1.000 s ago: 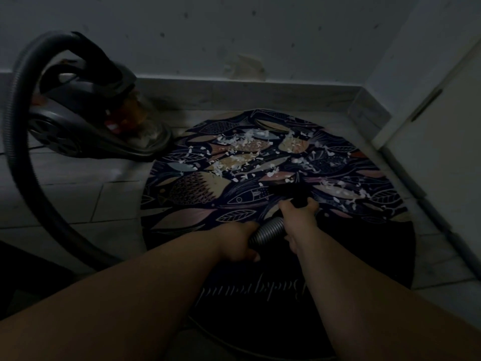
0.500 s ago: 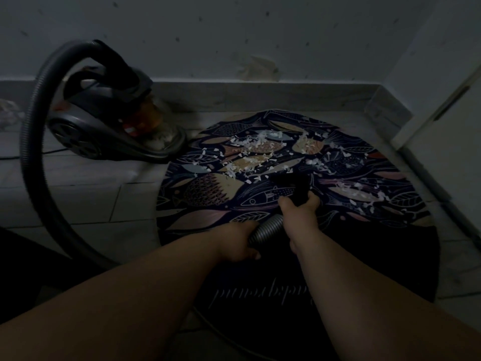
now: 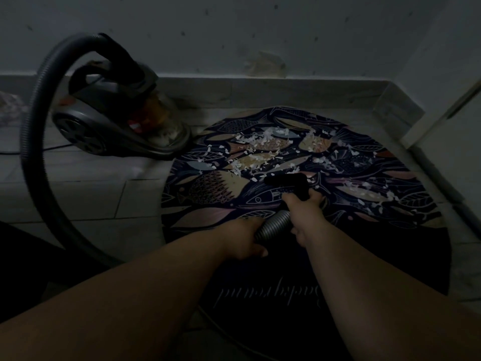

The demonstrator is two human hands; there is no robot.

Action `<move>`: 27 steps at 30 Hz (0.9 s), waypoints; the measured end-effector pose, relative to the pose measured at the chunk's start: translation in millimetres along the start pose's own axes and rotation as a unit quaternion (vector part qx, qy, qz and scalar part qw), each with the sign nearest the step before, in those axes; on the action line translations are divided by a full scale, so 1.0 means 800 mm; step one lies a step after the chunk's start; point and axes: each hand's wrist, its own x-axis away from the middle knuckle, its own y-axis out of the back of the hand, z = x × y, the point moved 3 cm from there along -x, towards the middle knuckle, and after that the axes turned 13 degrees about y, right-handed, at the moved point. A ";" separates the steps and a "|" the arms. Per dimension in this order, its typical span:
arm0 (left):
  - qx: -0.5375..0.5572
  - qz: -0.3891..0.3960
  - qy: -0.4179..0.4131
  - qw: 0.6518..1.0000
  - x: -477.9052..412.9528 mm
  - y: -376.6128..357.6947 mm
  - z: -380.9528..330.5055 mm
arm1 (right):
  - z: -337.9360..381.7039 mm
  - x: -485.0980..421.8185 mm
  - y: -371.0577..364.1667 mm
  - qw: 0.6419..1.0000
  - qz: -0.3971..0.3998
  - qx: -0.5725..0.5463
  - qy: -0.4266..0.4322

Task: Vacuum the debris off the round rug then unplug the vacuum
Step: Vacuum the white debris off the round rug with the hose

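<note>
A round dark rug with a fish and leaf pattern lies on the tiled floor. White debris is scattered over its far half. A black nozzle rests on the rug just in front of the debris. My right hand grips the black tube right behind the nozzle. My left hand holds the ribbed grey hose a little further back. The hose arcs left and up to the canister vacuum, which stands on the floor at the rug's far left edge.
A wall with a low tiled skirting runs along the back. A white door or cabinet closes the right side. A thin power cord trails left from the vacuum. Something dark fills the lower left corner.
The nozzle has moved forward on the rug toward the debris, both hands still holding on. My view has swung left, so the vacuum and rug sit further right in the frame.
</note>
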 end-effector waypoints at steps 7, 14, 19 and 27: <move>-0.008 -0.003 0.011 1.000 0.004 0.007 0.009 | 0.001 -0.008 -0.013 1.000 0.021 0.014 0.000; -0.014 -0.006 0.021 1.000 0.008 0.015 0.026 | 0.006 -0.002 -0.034 0.998 0.054 0.010 0.015; -0.016 -0.001 0.017 1.000 -0.004 0.008 0.014 | 0.000 -0.002 -0.015 0.999 -0.025 -0.004 0.028; 0.001 -0.002 -0.001 1.000 -0.019 -0.001 -0.011 | -0.004 -0.017 0.016 0.998 -0.054 -0.002 0.019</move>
